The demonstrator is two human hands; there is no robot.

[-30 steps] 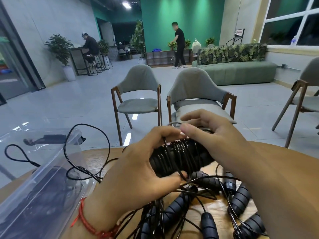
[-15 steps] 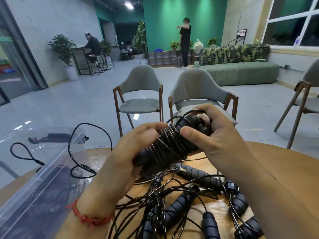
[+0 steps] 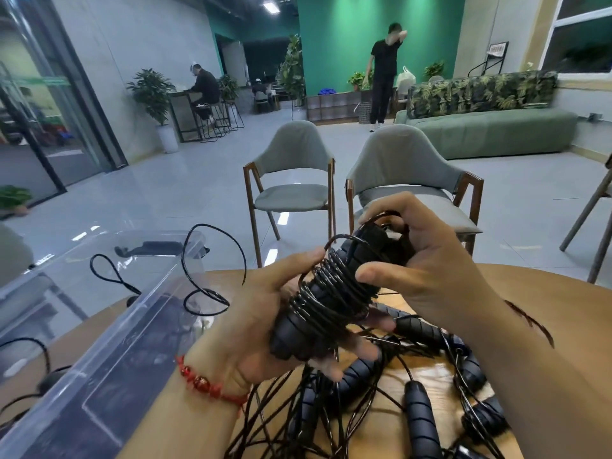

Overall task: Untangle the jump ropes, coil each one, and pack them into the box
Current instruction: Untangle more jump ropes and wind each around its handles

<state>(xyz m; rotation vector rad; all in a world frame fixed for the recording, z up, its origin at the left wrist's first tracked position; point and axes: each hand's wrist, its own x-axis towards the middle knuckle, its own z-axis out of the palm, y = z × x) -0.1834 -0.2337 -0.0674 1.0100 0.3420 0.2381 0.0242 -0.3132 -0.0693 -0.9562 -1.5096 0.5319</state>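
Head view, and it is all about the bundle (image 3: 331, 293): one rope, its cord wound in tight turns round its own pair of handles, held up tilted above the bench (image 3: 569, 303).

The left hand (image 3: 265, 326) sits underneath, palm up. Its thumb lies over the top of the turns and its fingers reach round below, so it has the lower end clasped. The fingers are blurred, so I can't say how hard they press.

The right hand (image 3: 430, 276) has the upper end, fingers curled round the handle tips and thumb laid flat against the last turns. I'd say that thumb is there to stop the winding from springing loose while the cord's tail gets tucked in; a short arc of cord stands proud at the top.

So the bundle spans both hands, between the palms and clear of everything else. Directly beneath it the other ropes (image 3: 381, 392) sprawl on the bench in a heap — handles and cord crossing every way, not yet sorted.

The clear box (image 3: 139, 323) stands just to the left of the left wrist, open side up. There are dark shapes inside, too murky to name, and a loose loop (image 3: 245, 260) arcs above its near corner. It's a short carry leftward when this one is secured.
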